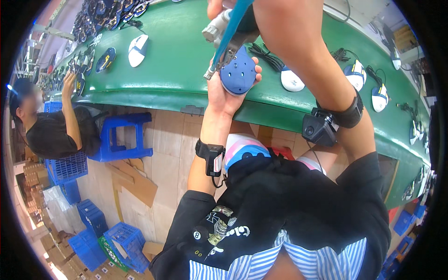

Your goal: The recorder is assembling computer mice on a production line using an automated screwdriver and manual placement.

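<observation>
My left hand (221, 99) is closed around a computer mouse (241, 74), its dark blue underside with several small holes turned upward. The thumb is largely hidden by the tool, and fingertips curl over the mouse's right edge. At the top edge, my right hand (276, 16), partly cut off by the frame, grips a metal air screwdriver (229, 52) with a blue hose. The tool slants down to the left across the mouse, its tip by the mouse's left edge. Whether the tip touches the mouse I cannot tell.
White-and-blue mice (292, 80) with black cables lie along the green worktable (172, 51). At the far left, a mouse base (106, 60) lies near piled parts (109, 14). A co-worker (58, 128) sits at left, beside a blue stool (123, 136). Blue crates (123, 245) stand on the floor.
</observation>
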Available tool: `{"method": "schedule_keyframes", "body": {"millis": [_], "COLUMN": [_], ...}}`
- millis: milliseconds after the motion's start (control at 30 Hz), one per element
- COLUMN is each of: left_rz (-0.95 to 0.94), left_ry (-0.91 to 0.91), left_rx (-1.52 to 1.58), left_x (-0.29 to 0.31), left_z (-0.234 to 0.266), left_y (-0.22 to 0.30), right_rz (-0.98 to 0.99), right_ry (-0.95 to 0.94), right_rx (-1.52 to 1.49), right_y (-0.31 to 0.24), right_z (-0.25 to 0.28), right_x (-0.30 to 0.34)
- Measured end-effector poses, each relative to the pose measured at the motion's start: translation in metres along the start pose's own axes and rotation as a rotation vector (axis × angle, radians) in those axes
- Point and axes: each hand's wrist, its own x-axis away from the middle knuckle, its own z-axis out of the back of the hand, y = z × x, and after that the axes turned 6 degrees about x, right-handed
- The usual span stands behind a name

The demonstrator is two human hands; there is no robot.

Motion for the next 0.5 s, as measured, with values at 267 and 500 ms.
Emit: {"method": "schedule_keyframes", "body": {"millis": [267,500], "left_rz": [-0.024,-0.026], "left_ry": [0.022,-0.073], "left_rx": [-0.032,-0.004], "left_x": [0.002,0.005], "left_z": [0.002,0.012], "left_y": [0.002,-0.003], "right_rz": [-0.061,-0.067], "right_ry": [-0.001,-0.008], "right_rx": [0.028,0.039], "right_y": [0.011,0.015], "right_z": [-0.002,0.004], "right_x": [0.003,0.015]}}
